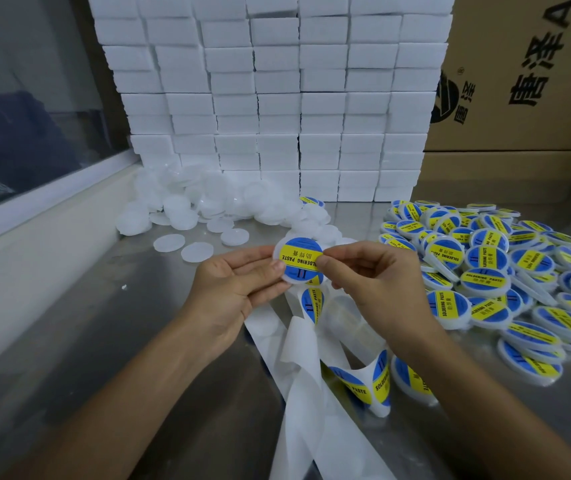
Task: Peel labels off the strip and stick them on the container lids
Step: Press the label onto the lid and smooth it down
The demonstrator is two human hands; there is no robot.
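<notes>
Head view: at frame centre a lid point(286, 271) was gripped by the left hand point(239, 285), with a label point(300, 260) lying on its face, yellow band running left to right. The label's right edge was pinched by the right hand point(363, 275). The strip point(301, 362) hung just below.

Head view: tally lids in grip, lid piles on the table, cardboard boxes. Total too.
Lids in grip: 1, the lid between left hand and right hand
Lid piles: 2, blank pile and labelled pile
Cardboard boxes: 2, upper box and lower box
Total: 5
</notes>
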